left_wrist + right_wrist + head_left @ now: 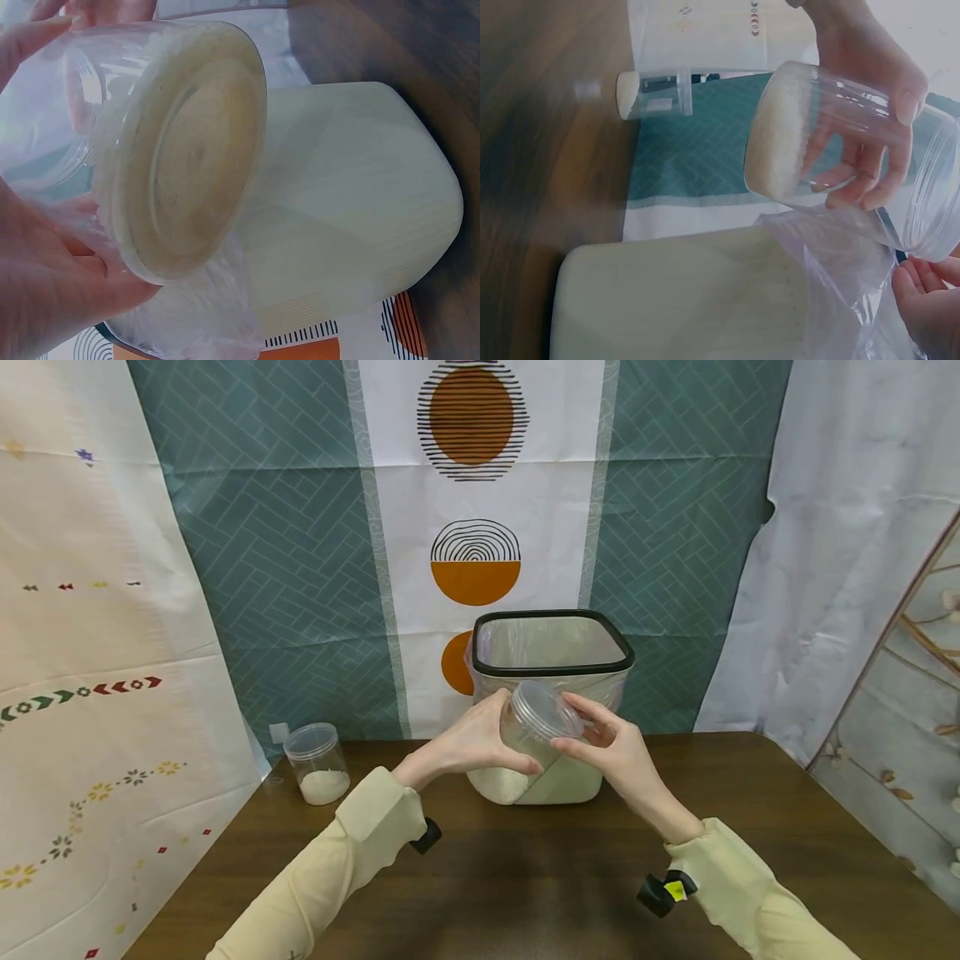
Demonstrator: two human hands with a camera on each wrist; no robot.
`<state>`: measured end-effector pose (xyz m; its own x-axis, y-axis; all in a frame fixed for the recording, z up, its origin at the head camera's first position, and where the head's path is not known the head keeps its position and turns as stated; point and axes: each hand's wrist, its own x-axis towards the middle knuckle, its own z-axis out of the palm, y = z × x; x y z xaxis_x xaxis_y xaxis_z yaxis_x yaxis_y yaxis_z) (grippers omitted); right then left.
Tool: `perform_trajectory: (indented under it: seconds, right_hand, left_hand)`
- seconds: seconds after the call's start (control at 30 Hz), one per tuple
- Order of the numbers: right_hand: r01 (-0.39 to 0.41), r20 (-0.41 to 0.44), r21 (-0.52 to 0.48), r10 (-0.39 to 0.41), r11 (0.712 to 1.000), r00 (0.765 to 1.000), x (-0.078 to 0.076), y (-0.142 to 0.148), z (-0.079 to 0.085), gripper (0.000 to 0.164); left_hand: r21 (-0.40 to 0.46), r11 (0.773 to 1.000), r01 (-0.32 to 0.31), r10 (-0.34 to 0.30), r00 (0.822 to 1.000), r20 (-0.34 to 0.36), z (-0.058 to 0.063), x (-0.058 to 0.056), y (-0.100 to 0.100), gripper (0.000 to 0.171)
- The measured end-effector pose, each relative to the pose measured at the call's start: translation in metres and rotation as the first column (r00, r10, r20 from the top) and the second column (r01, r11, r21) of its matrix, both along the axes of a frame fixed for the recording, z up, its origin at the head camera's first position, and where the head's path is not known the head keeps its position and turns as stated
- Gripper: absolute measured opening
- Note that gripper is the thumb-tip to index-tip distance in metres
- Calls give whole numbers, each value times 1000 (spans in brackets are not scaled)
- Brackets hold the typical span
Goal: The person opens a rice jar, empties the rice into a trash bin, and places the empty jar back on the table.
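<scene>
My left hand (468, 739) grips the side of a clear plastic jar (536, 718), thumb in front and fingers round the back. White grains (780, 131), rice-like, lie in a layer at its base. The jar is held tilted, its ridged top towards the right hand. Thumb and fingers of my right hand (611, 747) pinch that top end at the rim. In the left wrist view the jar's round base (199, 150) faces the camera. Behind the jar stands a pale bin (573, 777) with a black rim, and the jar overlaps its front in the head view.
A thin clear bag (840, 262) lines the bin and hangs over its outside. Another clear jar (315, 760) with white grains stands at the table's back left. The brown wooden table (487, 877) ends at a patterned cloth (300, 568) hanging behind.
</scene>
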<state>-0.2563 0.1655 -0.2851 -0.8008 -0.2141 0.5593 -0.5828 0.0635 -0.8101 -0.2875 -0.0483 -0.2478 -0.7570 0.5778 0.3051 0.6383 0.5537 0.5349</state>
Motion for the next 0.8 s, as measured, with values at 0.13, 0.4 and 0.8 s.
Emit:
perform_trajectory:
  seconds: [0.13, 0.4, 0.8]
  right_hand:
    - [-43, 48, -36, 45, 998, 998, -1, 0, 0, 57]
    - [-195, 72, -81, 200, 978, 977, -10, 5, -2, 61]
    - [-373, 11, -76, 375, 925, 927, -20, 0, 3, 72]
  left_hand:
    - [-1, 1000, -2, 2, 1000, -8, -1, 0, 0, 69]
    - [4, 1000, 18, -18, 999, 44, -1, 1, -1, 73]
    - [15, 998, 58, -59, 995, 81, 2, 3, -2, 75]
